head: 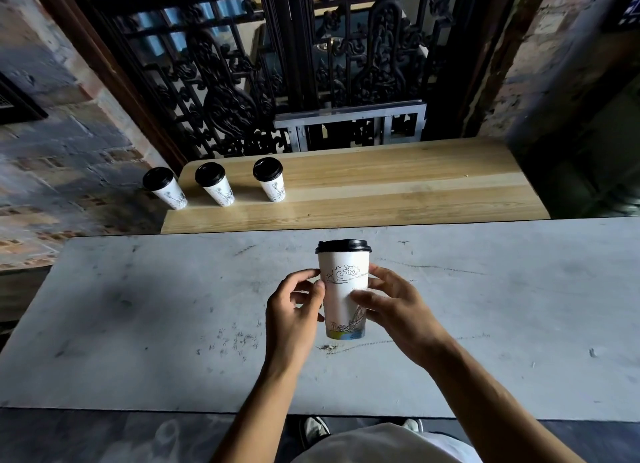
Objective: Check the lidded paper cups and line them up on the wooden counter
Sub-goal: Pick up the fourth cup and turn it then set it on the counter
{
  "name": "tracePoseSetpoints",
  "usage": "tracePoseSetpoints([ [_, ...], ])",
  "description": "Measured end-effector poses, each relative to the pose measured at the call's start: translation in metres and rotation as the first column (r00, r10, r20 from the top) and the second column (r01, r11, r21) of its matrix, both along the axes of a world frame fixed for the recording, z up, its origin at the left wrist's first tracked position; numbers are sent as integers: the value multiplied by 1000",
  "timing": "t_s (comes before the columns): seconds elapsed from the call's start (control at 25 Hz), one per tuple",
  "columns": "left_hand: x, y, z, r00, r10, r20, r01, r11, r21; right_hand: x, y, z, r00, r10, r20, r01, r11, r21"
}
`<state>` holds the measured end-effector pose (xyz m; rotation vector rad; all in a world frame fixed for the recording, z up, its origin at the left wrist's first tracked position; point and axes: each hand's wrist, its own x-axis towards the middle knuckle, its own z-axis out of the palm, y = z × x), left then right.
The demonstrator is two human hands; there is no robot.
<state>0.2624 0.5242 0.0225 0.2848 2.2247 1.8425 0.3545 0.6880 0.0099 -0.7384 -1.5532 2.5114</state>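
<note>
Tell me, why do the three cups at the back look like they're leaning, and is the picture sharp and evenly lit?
Head view: wide-angle distortion tilts the three cups on the wooden counter and bends its edges; the held cup near centre looks upright and sharp, both hands' fingers crisp; light falls on the grey table and the counter shows soft sheen, while the carved screen and brick walls sit in shadow.

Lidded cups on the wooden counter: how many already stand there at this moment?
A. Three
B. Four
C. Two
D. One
A. Three lidded cups stand in a row at the left end of the wooden counter: the left cup, the middle cup and the right cup. A fourth cup is held between the left hand and the right hand above the grey table.
</note>
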Motion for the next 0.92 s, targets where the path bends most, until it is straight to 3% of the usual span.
tracePoseSetpoints([
  [0.16,3,2,1,999,-33,37,33,999,-1,-1,0,0,996,78,-34,-74,993,94],
  [0.32,7,1,-1,992,-112,61,111,994,15,-1,0,2,1000,-10,12,9,994,106],
  [0.56,7,-1,4,988,-150,35,150,989,-6,-1,1,2,999,-28,-28,25,992,-121],
  [0.92,5,-7,3,994,-61,-90,62,998,9,0,0,9,995,-15,-98,1,990,-142],
])
